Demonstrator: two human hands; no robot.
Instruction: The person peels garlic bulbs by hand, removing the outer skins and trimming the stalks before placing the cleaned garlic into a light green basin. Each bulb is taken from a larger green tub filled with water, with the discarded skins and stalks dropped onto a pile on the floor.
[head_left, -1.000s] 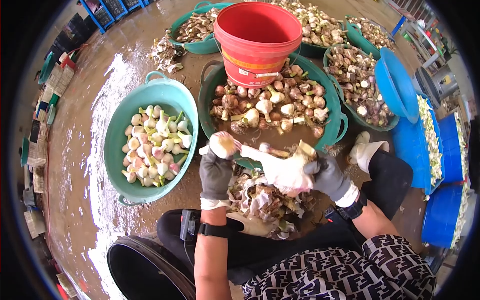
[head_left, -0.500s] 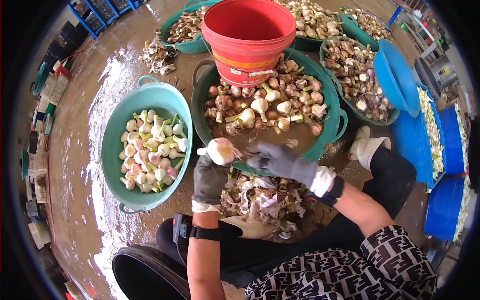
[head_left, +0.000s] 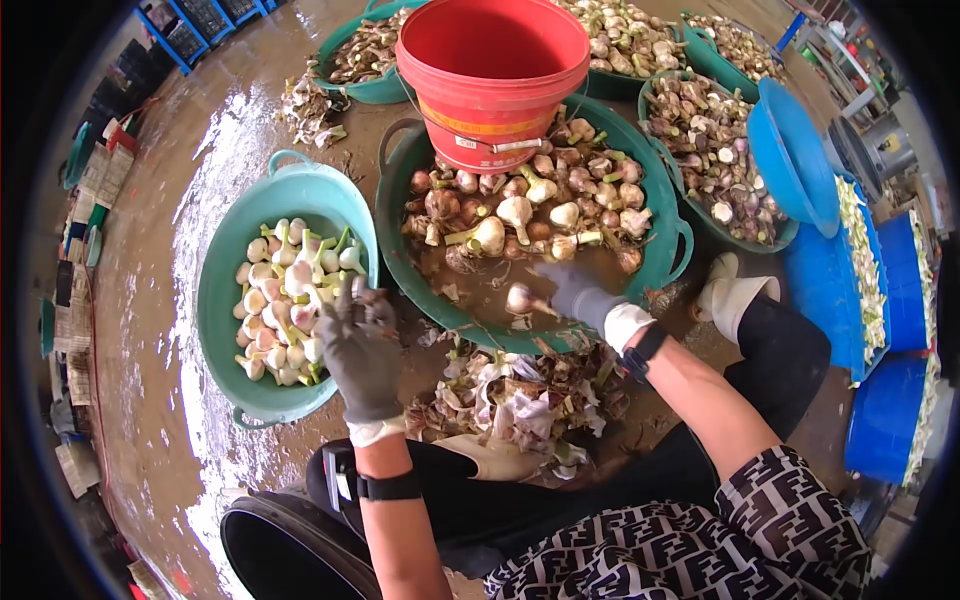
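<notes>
My left hand (head_left: 362,352), in a grey glove, is over the right edge of the green basin (head_left: 222,345) of peeled garlic (head_left: 272,318). Its fingers are spread and nothing shows in them. My right hand (head_left: 580,296), gloved too, reaches over the front of the larger green tub (head_left: 672,200) of unpeeled garlic (head_left: 487,236). A single bulb with a stem (head_left: 522,300) is just left of its blurred fingers; whether they grip the stem, I cannot make out. A red bucket (head_left: 490,100) stands at the back of this tub.
Loose peelings (head_left: 520,400) are heaped in front of the large tub. A black bucket (head_left: 290,550) is at the lower left. More garlic tubs stand behind, with a blue basin (head_left: 795,155) and blue crates (head_left: 885,420) at the right. The floor (head_left: 150,330) is wet.
My left hand has moved left to the basin's edge and opened; the peeled bulb it held has left it. My right hand has moved right and up over the large tub, beside another bulb.
</notes>
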